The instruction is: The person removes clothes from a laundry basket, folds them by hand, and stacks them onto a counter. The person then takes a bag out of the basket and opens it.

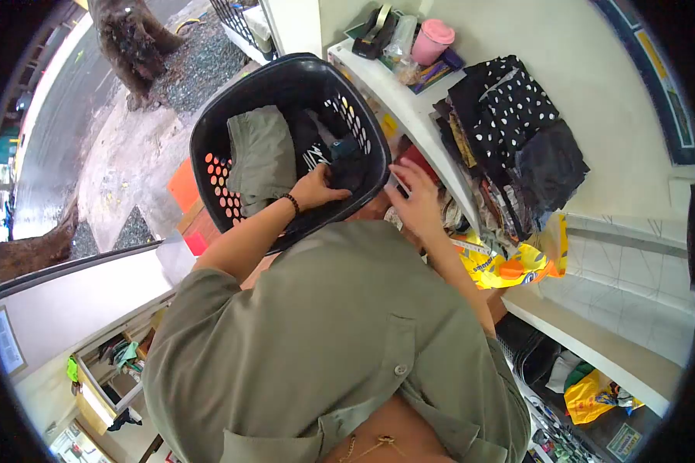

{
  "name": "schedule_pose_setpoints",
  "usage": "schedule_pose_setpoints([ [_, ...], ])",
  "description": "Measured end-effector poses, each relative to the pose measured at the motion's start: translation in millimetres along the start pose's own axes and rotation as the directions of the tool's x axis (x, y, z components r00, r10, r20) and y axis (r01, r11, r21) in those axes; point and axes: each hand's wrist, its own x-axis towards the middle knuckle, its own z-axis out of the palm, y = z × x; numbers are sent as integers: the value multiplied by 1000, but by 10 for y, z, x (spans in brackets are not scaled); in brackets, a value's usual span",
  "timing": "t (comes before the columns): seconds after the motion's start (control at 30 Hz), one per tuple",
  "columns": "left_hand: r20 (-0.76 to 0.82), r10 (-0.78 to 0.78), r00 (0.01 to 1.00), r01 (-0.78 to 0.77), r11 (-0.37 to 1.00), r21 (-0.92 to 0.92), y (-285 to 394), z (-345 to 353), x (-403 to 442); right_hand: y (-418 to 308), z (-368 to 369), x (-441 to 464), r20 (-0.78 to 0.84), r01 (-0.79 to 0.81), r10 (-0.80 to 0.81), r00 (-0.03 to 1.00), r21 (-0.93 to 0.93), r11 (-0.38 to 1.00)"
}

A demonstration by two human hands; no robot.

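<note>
A black plastic laundry basket (286,73) with round holes in its sides stands in front of me. Inside it, a grey-green folded garment (261,154) lies on the left, and dark clothing with white print (315,157) on the right. My left hand (316,190), with a dark beaded bracelet at the wrist, reaches into the basket with curled fingers on a black garment (349,176). Its fingertips are partly lost against the dark cloth. Just outside the basket's right rim, my right hand (417,202) has its fingers spread and holds nothing.
On the right, a white shelf (394,96) carries a tape dispenser (374,35) and a pink lidded cup (432,42). Folded dark clothes (533,139) are stacked beside it, above a yellow plastic bag (517,266). Another yellow bag (591,397) lies lower right. Outside, a tree trunk (131,42) stands.
</note>
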Motion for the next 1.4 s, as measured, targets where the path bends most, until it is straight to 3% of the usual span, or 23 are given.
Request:
schedule_pose_setpoints([
  [0.13, 133, 70, 989, -60, 995, -81, -260, -8, -92, -123, 247, -174, 96, -47, 51, 994, -39, 998],
  [0.2, 111, 116, 987, -114, 993, -24, -351, -13, -136, -291, 142, -85, 341, -384, 338, 877, 77, 920],
  [0.27, 120, 142, 983, -150, 987, 61, -356, -43, -141, -315, 162, -63, 370, -432, 390, 843, 35, 901],
  [0.33, 161, 141, 977, -169, 970, 175, -233, -146, -114, -200, 297, -158, 192, -204, 226, 955, -125, 971],
  [0.43, 157, -16, 987, 49, 977, -206, -80, -489, -163, -250, 255, -75, 89, -230, 233, 968, -44, 972],
  [0.47, 39, 177, 983, -150, 915, -376, -378, -465, 2, -284, 214, -26, 59, -199, 203, 977, -63, 978],
  [0.53, 111, 122, 986, -16, 741, -671, -42, -954, -236, -357, 126, 66, 3, -141, 141, 990, -101, 985],
  [0.57, 171, 107, 980, 72, 607, -791, 108, -1162, -339, -395, 110, 124, -4, -122, 122, 993, -16, 992],
  [0.63, 114, 146, 983, 29, 486, -873, 390, -1471, -503, -440, 98, 274, -24, -79, 83, 996, 152, 985],
  [0.67, 84, 165, 983, 7, 421, -907, 493, -1563, -567, -407, 162, 344, 79, -156, 135, 988, 493, 856],
  [0.77, 30, 179, 983, -9, 213, -977, 825, -1566, -681, -719, 57, 627, 351, -394, 180, 919, 793, 466],
  [0.8, -101, 180, 978, -143, 237, -961, 782, -1404, -528, -926, -38, 691, 400, -428, 152, 904, 839, 336],
  [0.93, -236, 106, 966, -248, 632, -734, 1025, -1062, -523, -1112, 40, 815, 287, -365, 270, 919, 877, 313],
  [1.0, -475, 186, 860, -319, 923, -215, 950, -1020, -415, -1008, 75, 820, 215, -326, 328, 920, 885, 333],
  [1.03, -555, 276, 785, -278, 957, 84, 985, -1021, -375, -921, 102, 818, 174, -304, 359, 917, 889, 343],
  [1.13, -420, 280, 863, -471, 745, -472, 1311, -1032, -292, -837, -13, 826, 161, -309, 418, 894, 897, 317],
  [1.23, -376, 389, 841, -451, 888, -92, 1879, -1301, -238, -721, -245, 823, 192, -282, 360, 913, 935, 217],
  [1.3, -290, 513, 808, -529, 848, 28, 2289, -1422, -181, -605, -451, 830, 260, -315, 367, 893, 944, 98],
  [1.33, -251, 572, 781, -577, 814, 61, 2520, -1452, -177, -461, -480, 835, 225, -316, 376, 899, 928, 198],
  [1.4, -175, 685, 707, -686, 724, 64, 2980, -1481, -140, -279, -657, 810, 201, -264, 335, 920, 953, 152],
])
